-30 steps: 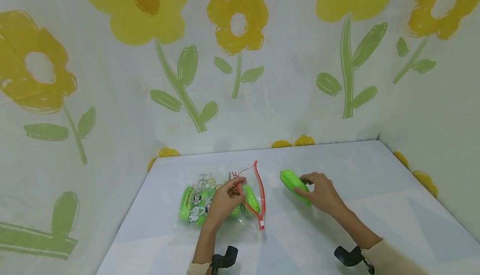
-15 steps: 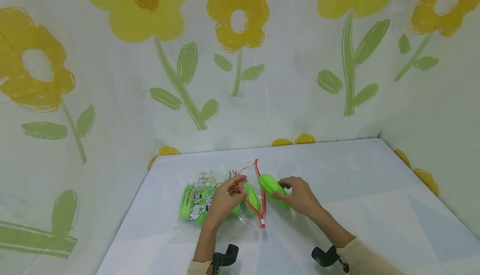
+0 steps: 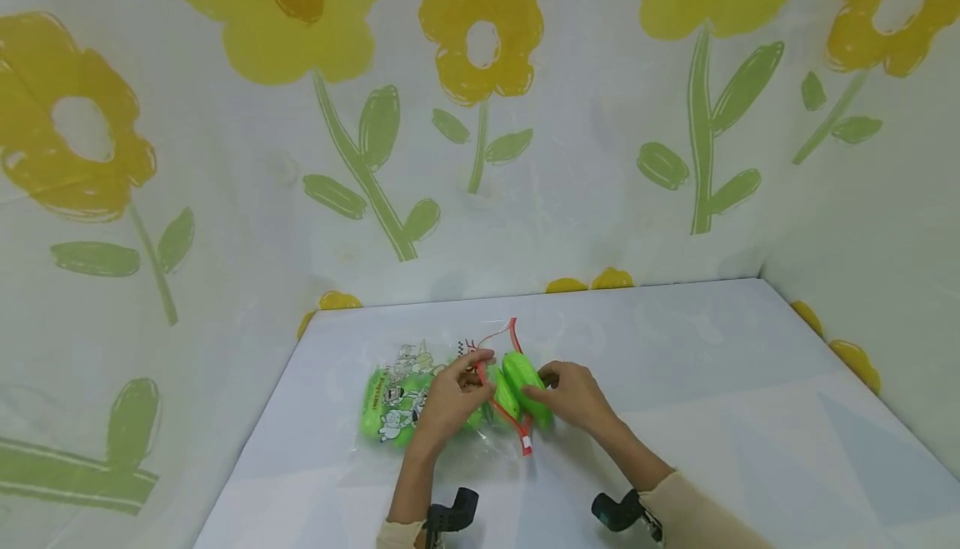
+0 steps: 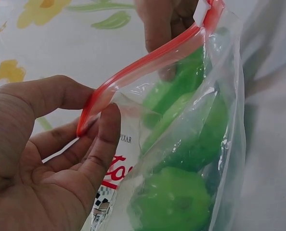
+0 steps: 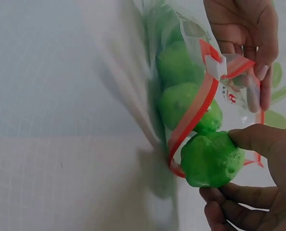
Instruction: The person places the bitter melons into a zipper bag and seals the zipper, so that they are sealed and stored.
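A clear zip bag (image 3: 512, 422) with cartoon print and a red zip edge lies on the table, its mouth spread towards the right. Several green cucumber-like vegetables (image 4: 172, 199) fill it. My left hand (image 3: 448, 403) pinches the upper side of the red zip (image 4: 148, 62) between thumb and fingers. At the mouth, my right hand (image 3: 576, 396) grips another green cucumber (image 3: 522, 376) with thumb and fingertips. In the right wrist view the near end of this cucumber (image 5: 208, 161) overlaps the bag's opening, and its far end is hidden.
A white slider (image 5: 215, 66) sits at the near end of the zip. The pale table (image 3: 712, 382) stretches away to the right. Flower-printed cloth (image 3: 570, 157) stands as walls behind and at both sides.
My right hand has carried the green cucumber leftwards from beside the bag to its open mouth. The left hand has kept its pinch on the zip edge, and the bag has hardly moved.
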Tool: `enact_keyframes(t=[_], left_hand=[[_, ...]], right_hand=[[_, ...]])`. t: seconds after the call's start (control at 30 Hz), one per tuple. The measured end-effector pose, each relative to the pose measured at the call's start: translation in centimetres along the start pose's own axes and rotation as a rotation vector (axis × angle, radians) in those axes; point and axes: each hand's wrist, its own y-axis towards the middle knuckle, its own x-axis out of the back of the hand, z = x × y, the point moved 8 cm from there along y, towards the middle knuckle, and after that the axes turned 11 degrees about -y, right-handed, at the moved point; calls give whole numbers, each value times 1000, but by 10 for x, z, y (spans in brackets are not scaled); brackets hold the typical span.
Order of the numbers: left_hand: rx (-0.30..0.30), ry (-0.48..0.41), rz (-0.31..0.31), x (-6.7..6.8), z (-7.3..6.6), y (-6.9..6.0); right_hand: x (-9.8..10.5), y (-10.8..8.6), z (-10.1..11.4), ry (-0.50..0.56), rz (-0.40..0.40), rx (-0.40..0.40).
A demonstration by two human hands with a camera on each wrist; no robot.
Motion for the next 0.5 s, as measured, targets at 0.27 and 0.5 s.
enact_keyframes(t=[0.27, 0.5], left_hand=[[-2, 5, -35, 7, 31, 11], [24, 20, -55, 7, 26, 8]], right_hand=[[-7, 3, 1, 28, 24, -49], [-11, 3, 4, 49, 41, -64]])
